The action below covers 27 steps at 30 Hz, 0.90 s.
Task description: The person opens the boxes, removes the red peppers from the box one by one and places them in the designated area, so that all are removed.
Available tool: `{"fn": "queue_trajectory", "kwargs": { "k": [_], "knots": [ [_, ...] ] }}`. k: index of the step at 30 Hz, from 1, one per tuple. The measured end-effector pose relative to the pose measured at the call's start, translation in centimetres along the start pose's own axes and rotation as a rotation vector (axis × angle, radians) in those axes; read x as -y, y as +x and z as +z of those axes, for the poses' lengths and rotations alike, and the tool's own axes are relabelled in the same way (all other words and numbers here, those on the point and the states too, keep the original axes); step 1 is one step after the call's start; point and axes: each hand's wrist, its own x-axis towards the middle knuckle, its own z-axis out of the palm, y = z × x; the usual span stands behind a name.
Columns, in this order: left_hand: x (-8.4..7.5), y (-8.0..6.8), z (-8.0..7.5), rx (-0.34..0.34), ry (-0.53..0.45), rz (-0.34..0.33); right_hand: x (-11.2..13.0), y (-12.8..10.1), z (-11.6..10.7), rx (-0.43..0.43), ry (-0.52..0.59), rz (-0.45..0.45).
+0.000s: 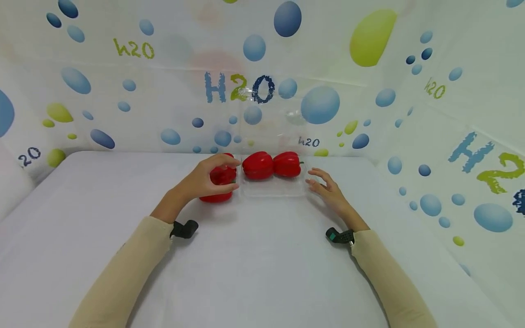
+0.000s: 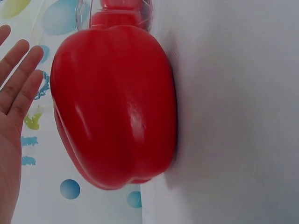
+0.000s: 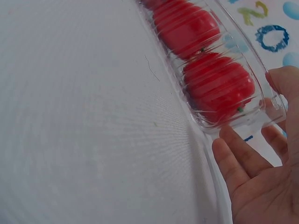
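A clear plastic container (image 1: 270, 190) holds two red bell peppers, one on the left (image 1: 257, 166) and one on the right (image 1: 287, 165). My left hand (image 1: 201, 177) is at its left end, thumb and fingers spread apart. Partly hidden behind that hand are more red bell peppers (image 1: 215, 198) outside the container; one large pepper (image 2: 114, 109) fills the middle of the left wrist view, beside the straight fingers (image 2: 21, 84). My right hand (image 1: 331, 193) is at the container's right end, fingers loosely bent, with the thumb (image 3: 282, 79) right at the rim in the right wrist view.
Glossy clear plastic (image 1: 293, 116) stands up behind the container, against the patterned backdrop (image 1: 176, 109). A white cloth covers the table (image 1: 262, 264). Each wrist wears a dark camera mount, the left one (image 1: 185, 229) and the right one (image 1: 339, 236).
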Motion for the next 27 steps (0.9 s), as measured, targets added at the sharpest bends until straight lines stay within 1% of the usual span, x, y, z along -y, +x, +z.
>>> {"fn": "queue_trajectory", "kwargs": {
  "k": [4, 7, 11, 13, 18, 22, 27],
  "knots": [
    [-0.3, 0.4, 0.3, 0.004, 0.014, -0.003, -0.2, 0.0, 0.1, -0.006, 0.006, -0.004],
    [-0.5, 0.8, 0.4, 0.015, 0.02, -0.011, -1.3, 0.5, -0.1, -0.01, 0.018, -0.006],
    [-0.4, 1.3, 0.6, 0.027, 0.025, -0.026, -1.9, 0.8, -0.3, -0.01, 0.01, -0.02],
    [-0.4, 1.6, 0.9, 0.03, 0.027, -0.042, -2.1, 0.9, -0.4, -0.009, 0.01, -0.026],
    [-0.5, 2.3, 1.4, 0.049, 0.048, -0.112, -1.9, 0.9, -0.4, -0.007, 0.003, -0.024],
    [-0.7, 3.0, 1.7, 0.063, 0.077, -0.148, -1.7, 0.8, -0.4, -0.004, -0.001, -0.029],
    [-0.6, 3.6, 2.2, 0.08, 0.082, -0.2, -1.8, 0.8, -0.5, -0.008, 0.016, -0.011]
  ]
}}
